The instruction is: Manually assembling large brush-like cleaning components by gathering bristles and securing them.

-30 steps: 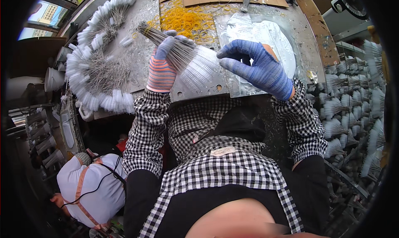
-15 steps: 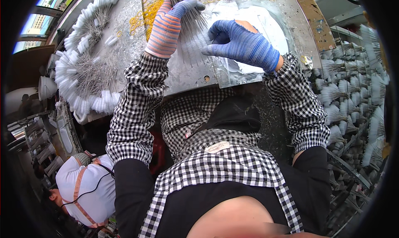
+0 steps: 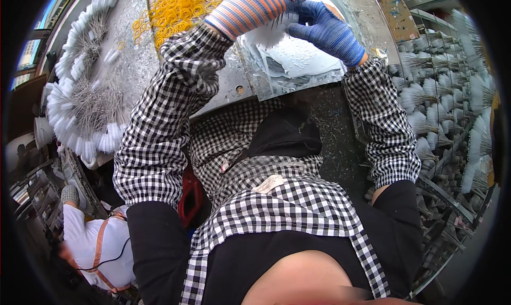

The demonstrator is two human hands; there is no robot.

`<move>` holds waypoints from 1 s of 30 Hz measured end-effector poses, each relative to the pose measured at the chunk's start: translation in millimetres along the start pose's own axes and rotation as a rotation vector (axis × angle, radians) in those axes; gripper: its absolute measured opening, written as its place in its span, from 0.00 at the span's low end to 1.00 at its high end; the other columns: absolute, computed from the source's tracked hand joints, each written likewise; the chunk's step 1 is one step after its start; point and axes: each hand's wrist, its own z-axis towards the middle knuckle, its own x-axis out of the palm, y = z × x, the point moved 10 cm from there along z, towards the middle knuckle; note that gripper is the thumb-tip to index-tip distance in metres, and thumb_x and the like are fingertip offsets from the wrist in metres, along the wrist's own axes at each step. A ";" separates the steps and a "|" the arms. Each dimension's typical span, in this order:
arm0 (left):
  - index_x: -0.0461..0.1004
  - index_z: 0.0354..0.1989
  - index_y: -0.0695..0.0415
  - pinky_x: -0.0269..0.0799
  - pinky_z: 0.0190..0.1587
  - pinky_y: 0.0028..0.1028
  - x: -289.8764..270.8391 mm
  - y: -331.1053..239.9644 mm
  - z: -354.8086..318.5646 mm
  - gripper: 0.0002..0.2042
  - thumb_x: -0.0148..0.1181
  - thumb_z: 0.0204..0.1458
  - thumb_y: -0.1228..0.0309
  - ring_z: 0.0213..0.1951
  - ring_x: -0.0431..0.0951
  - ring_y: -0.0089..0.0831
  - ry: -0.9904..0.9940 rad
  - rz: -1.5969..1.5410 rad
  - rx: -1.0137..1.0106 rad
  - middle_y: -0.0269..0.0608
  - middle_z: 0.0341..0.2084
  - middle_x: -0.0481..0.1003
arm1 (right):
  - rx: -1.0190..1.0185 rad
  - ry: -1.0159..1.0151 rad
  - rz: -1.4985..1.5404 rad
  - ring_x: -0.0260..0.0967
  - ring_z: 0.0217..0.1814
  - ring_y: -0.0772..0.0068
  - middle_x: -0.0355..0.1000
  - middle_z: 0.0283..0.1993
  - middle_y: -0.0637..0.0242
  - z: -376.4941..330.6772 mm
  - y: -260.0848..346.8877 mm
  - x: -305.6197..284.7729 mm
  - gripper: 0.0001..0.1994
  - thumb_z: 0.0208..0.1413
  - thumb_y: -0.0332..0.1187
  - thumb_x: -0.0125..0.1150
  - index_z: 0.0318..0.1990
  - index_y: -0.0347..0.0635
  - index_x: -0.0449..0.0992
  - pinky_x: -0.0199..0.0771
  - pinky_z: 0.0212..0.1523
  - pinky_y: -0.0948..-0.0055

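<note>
My left hand (image 3: 258, 8), in an orange-and-blue striped knit glove, is closed around a bundle of thin wire brushes. The white bristles (image 3: 266, 34) of the bundle hang below its fingers, and its upper part is cut off by the top edge. My right hand (image 3: 332, 36), in a blue knit glove, is beside the bundle. Its thumb and fingers are apart, with a gap between them; whether the fingertips touch the bundle is hard to see. Under both hands lies a glass-like plate (image 3: 314, 80) spread with white paste (image 3: 306, 60).
Many white-bristled wire brushes (image 3: 88, 87) lie in a curved row on the left of the metal table (image 3: 226, 84). Yellow rubber rings (image 3: 175, 12) are heaped at the back. Brush bundles (image 3: 431, 97) fill a rack at right. Another person (image 3: 101, 246) works at lower left.
My left hand has moved right with the wire brushes, and the bundle is now over the white paste. My right hand has moved slightly up and right. The view has shifted somewhat.
</note>
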 end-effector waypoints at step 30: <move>0.75 0.44 0.46 0.70 0.49 0.42 42.2 -7.5 -8.8 0.17 0.68 0.45 0.61 0.47 0.75 0.41 0.093 0.981 0.347 0.37 0.38 0.75 | -0.040 -0.002 -0.363 0.78 0.33 0.68 0.81 0.33 0.65 -14.9 -39.5 11.2 0.18 0.60 0.47 0.67 0.54 0.51 0.79 0.81 0.41 0.71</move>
